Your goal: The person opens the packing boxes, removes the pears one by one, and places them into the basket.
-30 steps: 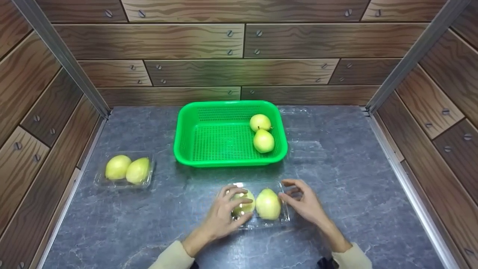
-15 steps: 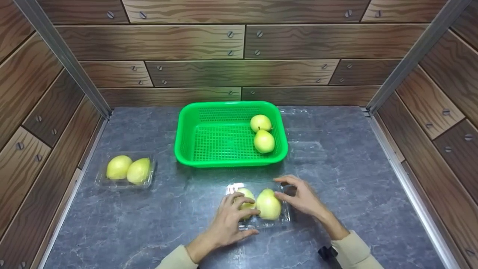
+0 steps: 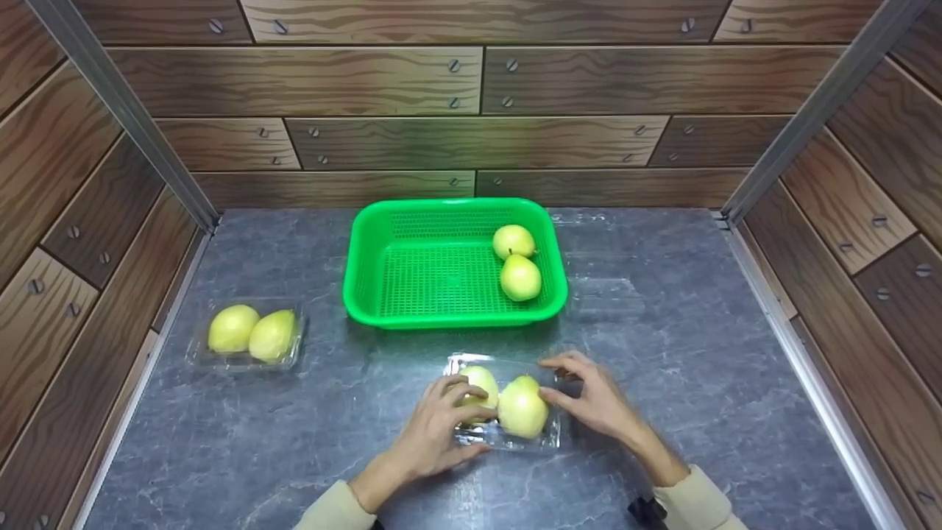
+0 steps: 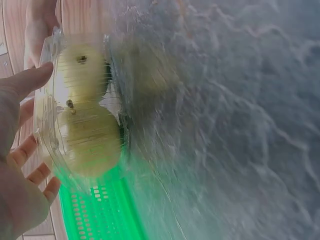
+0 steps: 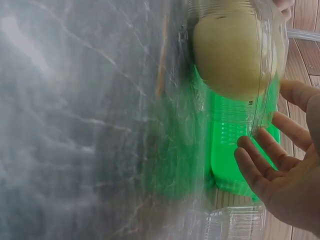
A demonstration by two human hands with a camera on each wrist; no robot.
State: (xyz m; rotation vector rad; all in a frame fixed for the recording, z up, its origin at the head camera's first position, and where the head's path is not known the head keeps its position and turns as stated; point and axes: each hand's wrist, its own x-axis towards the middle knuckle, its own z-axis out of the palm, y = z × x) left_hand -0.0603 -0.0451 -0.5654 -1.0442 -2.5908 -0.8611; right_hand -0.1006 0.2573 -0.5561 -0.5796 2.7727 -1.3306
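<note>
A clear plastic clamshell (image 3: 515, 442) stands on the grey table near the front, its lid lying over two yellow-green pears (image 3: 523, 408). My left hand (image 3: 434, 430) lies over the left end, fingers spread across the lid and covering part of the left pear. In the left wrist view, the thumb of the left hand (image 4: 22, 150) reaches the lid's edge. At the right end is my right hand (image 3: 592, 397), thumb at the lid and fingers loosely extended. The right wrist view shows the right hand (image 5: 287, 155) with its fingers apart beside the clamshell (image 5: 265, 60).
Behind the hands stands a green plastic basket (image 3: 360, 294) with two pears (image 3: 520, 278) at its right end. Another clear clamshell (image 3: 199, 353), holding two pears, is at the left. Clear plastic containers (image 3: 603, 294) lie right of the basket. Wood-patterned walls enclose the table.
The clamshell has shifted slightly left and turned a little on the table. My left hand has moved slightly left with it; my right hand has come inward to the lid.
</note>
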